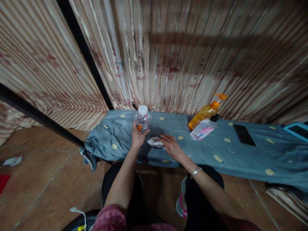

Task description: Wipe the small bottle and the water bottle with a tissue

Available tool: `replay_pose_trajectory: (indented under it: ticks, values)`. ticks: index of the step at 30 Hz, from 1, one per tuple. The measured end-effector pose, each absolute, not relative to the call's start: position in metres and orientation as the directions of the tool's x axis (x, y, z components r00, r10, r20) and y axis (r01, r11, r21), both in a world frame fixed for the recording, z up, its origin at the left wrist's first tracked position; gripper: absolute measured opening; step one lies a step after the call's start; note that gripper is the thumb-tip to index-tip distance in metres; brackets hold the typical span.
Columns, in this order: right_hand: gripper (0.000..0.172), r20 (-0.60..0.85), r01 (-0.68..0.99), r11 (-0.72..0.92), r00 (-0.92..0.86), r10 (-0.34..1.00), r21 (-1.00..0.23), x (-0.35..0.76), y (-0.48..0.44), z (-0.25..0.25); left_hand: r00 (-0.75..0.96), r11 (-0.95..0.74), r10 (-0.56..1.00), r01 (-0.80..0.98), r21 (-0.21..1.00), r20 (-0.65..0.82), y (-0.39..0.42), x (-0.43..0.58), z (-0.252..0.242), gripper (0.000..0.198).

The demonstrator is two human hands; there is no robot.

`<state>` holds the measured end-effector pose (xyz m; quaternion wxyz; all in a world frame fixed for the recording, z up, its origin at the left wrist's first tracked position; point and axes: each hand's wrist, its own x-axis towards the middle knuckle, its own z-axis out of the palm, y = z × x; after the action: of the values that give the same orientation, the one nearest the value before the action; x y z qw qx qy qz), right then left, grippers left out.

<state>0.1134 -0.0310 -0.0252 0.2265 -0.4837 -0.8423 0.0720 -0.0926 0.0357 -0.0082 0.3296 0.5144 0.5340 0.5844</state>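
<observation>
My left hand (139,136) is wrapped round a clear plastic bottle (143,118) with a white cap and an orange patch on its label. The bottle stands upright on the blue-grey cloth. Just to its right, my right hand (172,147) has its fingers closed on the edge of a crumpled white tissue (155,142), which lies on the cloth. Further right are a pump bottle (201,116) of yellow-orange liquid and a clear bottle (203,129) with a black cap and pink print, close together and seen at a slant.
The cloth (202,153) with yellow prints covers a long narrow surface. A dark phone (244,134) lies to the right, and a blue-framed object (297,131) sits at the far right edge. Pleated curtains (168,57) hang behind. A black pole (84,51) rises at the left.
</observation>
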Motion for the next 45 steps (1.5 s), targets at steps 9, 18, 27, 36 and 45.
replay_pose_trajectory:
  ticks: [9, 18, 27, 36, 45]
  values:
    - [0.046, 0.226, 0.823, 0.528, -0.485, 0.845, -0.211, 0.137, -0.031, -0.022, -0.261, -0.191, 0.937, 0.18, 0.965, 0.234, 0.037, -0.092, -0.008, 0.068]
    - [0.056, 0.202, 0.837, 0.474, -0.431, 0.879, -0.274, 0.143, -0.073, -0.047, -0.234, -0.208, 0.94, 0.184, 0.961, 0.248, 0.037, -0.089, -0.009, 0.071]
    - [0.056, 0.341, 0.839, 0.383, -0.255, 0.905, -0.387, 0.141, -0.084, -0.073, -0.24, -0.19, 0.94, 0.222, 0.956, 0.242, 0.035, -0.075, -0.002, 0.068]
    - [0.057, 0.395, 0.863, 0.336, -0.177, 0.901, -0.378, 0.14, -0.081, -0.081, -0.292, -0.15, 0.934, 0.202, 0.968, 0.205, 0.04, -0.083, -0.002, 0.099]
    - [0.057, 0.421, 0.876, 0.324, -0.158, 0.893, -0.358, 0.136, -0.079, -0.081, -0.275, -0.14, 0.943, 0.183, 0.973, 0.188, 0.036, -0.08, 0.002, 0.098]
